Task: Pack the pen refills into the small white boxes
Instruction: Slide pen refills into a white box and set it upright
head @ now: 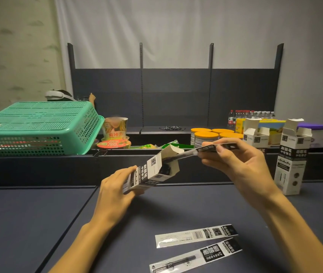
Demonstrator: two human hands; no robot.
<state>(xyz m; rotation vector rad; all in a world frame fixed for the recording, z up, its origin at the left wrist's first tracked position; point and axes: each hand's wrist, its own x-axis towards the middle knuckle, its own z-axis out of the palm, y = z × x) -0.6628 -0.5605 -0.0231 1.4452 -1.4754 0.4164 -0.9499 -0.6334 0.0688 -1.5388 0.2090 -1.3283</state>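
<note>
We note one packaged pen refill [202, 151] held at a slant, its lower end inside the open mouth of a small white box [152, 174], its upper end outside. The right hand [241, 164] pinches the refill's printed upper end between thumb and fingers. The left hand [115, 194] grips the box by its lower end, fingers curled round it; the box is tilted, mouth toward the upper right, flaps open, clear of the table [38, 223].

Two further refills in their sleeves lie flat on the dark table near us: one [196, 235] above, one [196, 257] below, just beside each other, both angled.

At the right, a second white box [291, 164] stands upright on the table with its top flaps open; a third open box [255, 134] stands behind it, partly hidden by the right hand.

Beyond the table edge we record an overturned green basket [38, 127] at left, instant noodle cups [115, 129], yellow-lidded cans [208, 134] and water bottles [251, 115] before a dark shelf back.
</note>
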